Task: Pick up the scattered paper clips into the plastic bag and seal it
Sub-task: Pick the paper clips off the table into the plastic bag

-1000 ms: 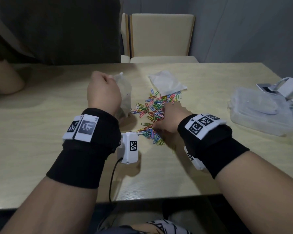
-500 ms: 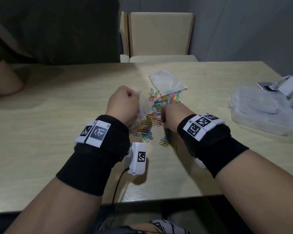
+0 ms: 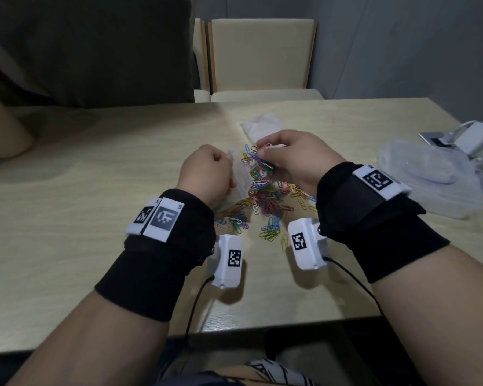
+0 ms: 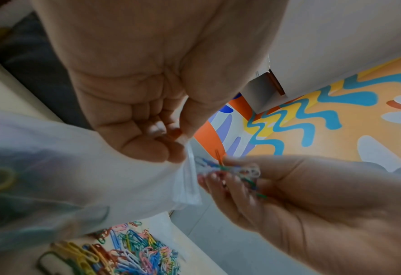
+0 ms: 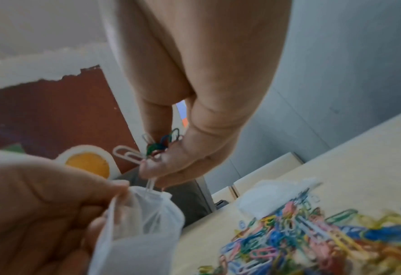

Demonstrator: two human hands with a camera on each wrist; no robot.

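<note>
The paper clips (image 3: 258, 200) are showing mixed colours: blue, yellow, pink, green, red and white. The plastic bag (image 3: 239, 182) is appearing translucent white. The table (image 3: 67, 218) is presenting a pale beige wood grain. At 12 o'clock, the chair (image 3: 261, 54) is showing cream panels with a tan wood edge. The wristbands (image 3: 162, 246) are appearing black, carrying white tags with black square codes. At 3 o'clock, the container (image 3: 430, 179) is appearing clear.

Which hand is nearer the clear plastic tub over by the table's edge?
Right. The right hand holds clips between the tub and the left hand, which grips the bag farther away.
</note>
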